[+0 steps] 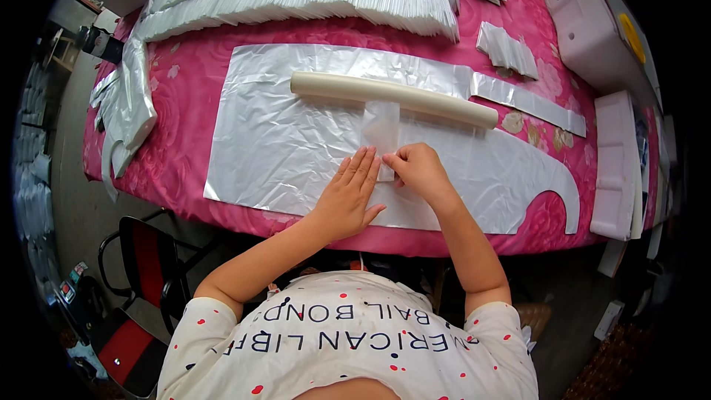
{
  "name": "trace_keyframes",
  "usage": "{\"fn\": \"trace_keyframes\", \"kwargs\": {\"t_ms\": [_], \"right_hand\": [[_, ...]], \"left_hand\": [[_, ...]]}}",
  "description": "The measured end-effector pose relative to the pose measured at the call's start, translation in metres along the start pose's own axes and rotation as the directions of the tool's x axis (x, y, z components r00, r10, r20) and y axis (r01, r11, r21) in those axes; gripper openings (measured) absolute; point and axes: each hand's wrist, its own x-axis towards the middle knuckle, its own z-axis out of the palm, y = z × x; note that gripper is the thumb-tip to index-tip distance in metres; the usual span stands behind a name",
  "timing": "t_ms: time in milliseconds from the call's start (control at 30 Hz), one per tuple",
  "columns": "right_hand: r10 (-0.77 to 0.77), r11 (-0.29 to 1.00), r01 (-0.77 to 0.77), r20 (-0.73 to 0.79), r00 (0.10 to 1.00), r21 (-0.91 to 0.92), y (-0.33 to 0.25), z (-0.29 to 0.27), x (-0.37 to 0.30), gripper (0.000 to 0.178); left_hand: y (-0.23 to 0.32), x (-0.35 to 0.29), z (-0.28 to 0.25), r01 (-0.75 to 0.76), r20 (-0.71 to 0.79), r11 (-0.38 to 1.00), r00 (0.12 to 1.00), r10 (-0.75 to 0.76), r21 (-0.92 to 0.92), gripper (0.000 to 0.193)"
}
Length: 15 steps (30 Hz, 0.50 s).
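Note:
A large, shiny white plastic sheet (274,133) with a curved cut-out at its right end lies flat on the table. Across its upper part rests a long cream-coloured tube (415,98). A narrow translucent plastic strip (381,124) runs from the tube toward me. My left hand (349,194) lies flat against the strip's left side, fingers stretched out. On the other side, my right hand (416,170) pinches the strip's near right edge between thumb and bent fingers.
The table has a pink flowered cloth (185,81). Dense rows of folded white plastic pieces (311,0) fill the back. A smaller folded stack (507,50) and white foam boxes (615,163) stand right. Draped white plastic (133,118) hangs left, above a red-and-black chair (148,259).

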Motion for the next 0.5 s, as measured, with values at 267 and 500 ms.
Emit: {"fn": "trace_keyframes", "kwargs": {"t_ms": [267, 500], "right_hand": [[-0.38, 0.887, 0.251, -0.306, 0.873, -0.387, 0.011, 0.021, -0.028, 0.038], [-0.833, 0.406, 0.689, 0.068, 0.55, -0.601, 0.031, 0.001, 0.0, 0.05]], "left_hand": [[-0.009, 0.002, 0.007, 0.034, 0.043, 0.988, 0.998, -0.041, 0.152, 0.07], [-0.012, 0.015, 0.001, 0.009, -0.099, 0.985, 0.995, 0.008, 0.17, 0.055]]}}
